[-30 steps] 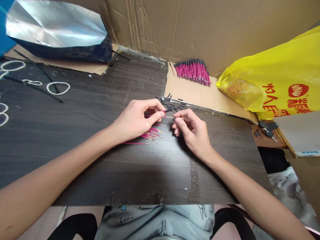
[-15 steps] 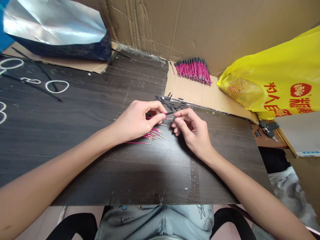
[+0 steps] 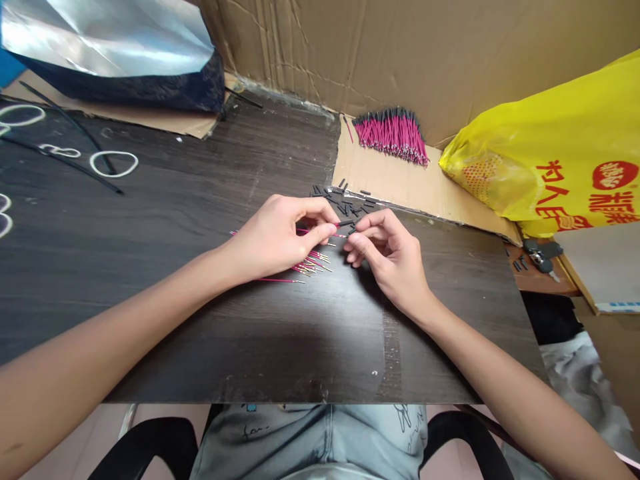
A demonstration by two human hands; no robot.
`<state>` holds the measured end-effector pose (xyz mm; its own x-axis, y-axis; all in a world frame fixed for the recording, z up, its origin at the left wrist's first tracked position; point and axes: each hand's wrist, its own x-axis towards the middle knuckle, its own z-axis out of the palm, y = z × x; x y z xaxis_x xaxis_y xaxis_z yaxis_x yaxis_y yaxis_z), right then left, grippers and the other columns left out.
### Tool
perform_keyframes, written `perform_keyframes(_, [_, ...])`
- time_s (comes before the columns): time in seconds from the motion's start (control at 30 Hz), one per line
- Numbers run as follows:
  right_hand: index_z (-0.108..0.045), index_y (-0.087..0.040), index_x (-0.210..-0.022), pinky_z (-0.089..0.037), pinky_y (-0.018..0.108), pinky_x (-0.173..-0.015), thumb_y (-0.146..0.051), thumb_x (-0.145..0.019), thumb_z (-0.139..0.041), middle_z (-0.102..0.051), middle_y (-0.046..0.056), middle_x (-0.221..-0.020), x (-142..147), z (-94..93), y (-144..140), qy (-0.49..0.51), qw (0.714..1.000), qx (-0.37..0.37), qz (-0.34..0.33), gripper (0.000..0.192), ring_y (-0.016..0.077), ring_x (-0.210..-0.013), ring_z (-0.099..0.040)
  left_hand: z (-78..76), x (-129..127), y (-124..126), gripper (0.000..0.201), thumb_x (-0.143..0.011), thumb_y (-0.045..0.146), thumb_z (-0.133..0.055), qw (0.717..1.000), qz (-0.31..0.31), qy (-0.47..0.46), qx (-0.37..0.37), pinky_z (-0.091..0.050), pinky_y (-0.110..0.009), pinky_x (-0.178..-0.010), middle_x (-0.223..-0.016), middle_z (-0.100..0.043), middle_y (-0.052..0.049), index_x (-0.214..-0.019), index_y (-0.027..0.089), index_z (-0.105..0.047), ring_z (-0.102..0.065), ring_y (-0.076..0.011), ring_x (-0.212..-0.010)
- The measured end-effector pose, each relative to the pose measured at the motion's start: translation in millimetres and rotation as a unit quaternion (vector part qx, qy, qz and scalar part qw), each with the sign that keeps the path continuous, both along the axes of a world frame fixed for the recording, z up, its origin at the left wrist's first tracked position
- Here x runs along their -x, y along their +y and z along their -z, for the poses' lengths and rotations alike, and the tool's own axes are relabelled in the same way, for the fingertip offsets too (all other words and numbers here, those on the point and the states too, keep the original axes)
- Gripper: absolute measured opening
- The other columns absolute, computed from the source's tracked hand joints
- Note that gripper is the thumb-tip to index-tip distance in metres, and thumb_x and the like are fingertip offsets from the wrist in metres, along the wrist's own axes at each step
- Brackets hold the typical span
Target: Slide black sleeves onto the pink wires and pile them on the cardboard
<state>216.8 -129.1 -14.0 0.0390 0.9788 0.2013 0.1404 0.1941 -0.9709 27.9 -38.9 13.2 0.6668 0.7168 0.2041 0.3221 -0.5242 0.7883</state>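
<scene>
My left hand [image 3: 293,233] is closed, thumb and forefinger pinching a pink wire whose end carries a black sleeve [image 3: 345,223]. Beneath and beside that hand lie several pink wires [image 3: 313,261] with bare gold-coloured terminals pointing right. My right hand [image 3: 387,247] faces it, thumb and forefinger drawn together around a small black sleeve [image 3: 352,230], mostly covered by the fingertips. Just beyond both hands, loose short black sleeves [image 3: 330,195] are scattered on the dark table [image 3: 300,347].
A bundle of black-tipped pink wires [image 3: 393,135] rests on cardboard [image 3: 370,173] at the back. A yellow bag [image 3: 540,147] stands on the right, near some keys [image 3: 543,253]. Far left are a silver bag [image 3: 110,40], white bands [image 3: 114,165] and black tubes [image 3: 65,167].
The whole view has shifted slightly. My left hand still pinches the wire, and my right fingertips remain close to its sleeved end, with only a small change in finger position.
</scene>
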Motion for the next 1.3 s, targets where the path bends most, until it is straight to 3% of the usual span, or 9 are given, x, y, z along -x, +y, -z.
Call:
perform_keyframes(0.27, [-0.062,-0.020,-0.092,-0.059,0.027,-0.064,-0.034,-0.091,-0.075,-0.071,0.000,-0.077,0,-2.3,0,0.014,1.000,0.012,0.002,0.019,0.0131,-0.068,-0.069,2.9,-1,-2,0.014,-0.090,0.027,-0.065,1.000,0.009,-0.015,0.007,-0.046,-0.027,-0.070,-0.078,-0.075,0.001,-0.090,0.016,-0.073,-0.067,-0.0140,-0.071])
perform_keyframes(0.6, [-0.060,-0.018,-0.104,-0.064,0.030,-0.071,-0.039,-0.099,-0.062,-0.075,0.005,-0.092,2,-4.0,1,0.096,0.994,0.040,-0.038,0.021,0.0167,-0.085,-0.074,0.5,-2,-1,0.014,-0.091,0.026,-0.065,1.000,0.000,-0.025,0.019,-0.047,-0.026,-0.071,-0.078,-0.074,0.000,-0.089,0.015,-0.073,-0.066,-0.0134,-0.071])
perform_keyframes(0.8, [-0.052,-0.021,-0.106,-0.064,0.031,-0.067,-0.041,-0.095,-0.068,-0.074,0.003,-0.086,3,-4.4,3,0.128,0.991,0.040,-0.018,0.028,0.0165,-0.078,-0.074,0.1,-1,0,0.018,-0.091,0.031,-0.065,0.997,0.017,-0.017,0.074,-0.050,-0.028,-0.072,-0.080,-0.076,-0.002,-0.090,0.016,-0.075,-0.068,-0.0151,-0.072])
perform_keyframes(1.0, [-0.059,-0.018,-0.103,-0.064,0.030,-0.069,-0.034,-0.096,-0.067,-0.073,0.005,-0.087,4,-6.5,2,0.126,0.992,0.025,-0.012,0.020,0.0154,-0.078,-0.073,1.2,-1,1,0.021,-0.092,0.035,-0.065,0.992,0.040,-0.009,0.116,-0.051,-0.028,-0.074,-0.081,-0.076,-0.003,-0.091,0.016,-0.075,-0.068,-0.0162,-0.075])
perform_keyframes(1.13, [-0.060,-0.018,-0.101,-0.064,0.030,-0.069,-0.036,-0.096,-0.066,-0.073,0.004,-0.087,2,-8.9,1,0.139,0.989,0.037,-0.028,0.020,0.0149,-0.077,-0.072,-0.6,1,2,0.026,-0.095,0.038,-0.061,0.995,0.048,0.028,0.083,-0.047,-0.026,-0.068,-0.080,-0.074,-0.002,-0.089,0.016,-0.074,-0.065,-0.0156,-0.074])
perform_keyframes(1.3, [-0.060,-0.018,-0.095,-0.063,0.029,-0.064,-0.045,-0.091,-0.072,-0.072,0.003,-0.083,-3,-6.8,5,0.158,0.979,0.095,-0.082,0.029,0.0144,-0.072,-0.071,-7.9,2,0,0.024,-0.098,0.033,-0.056,0.995,0.088,0.047,-0.012,-0.043,-0.026,-0.072,-0.086,-0.071,-0.001,-0.091,0.017,-0.073,-0.061,-0.0140,-0.076])
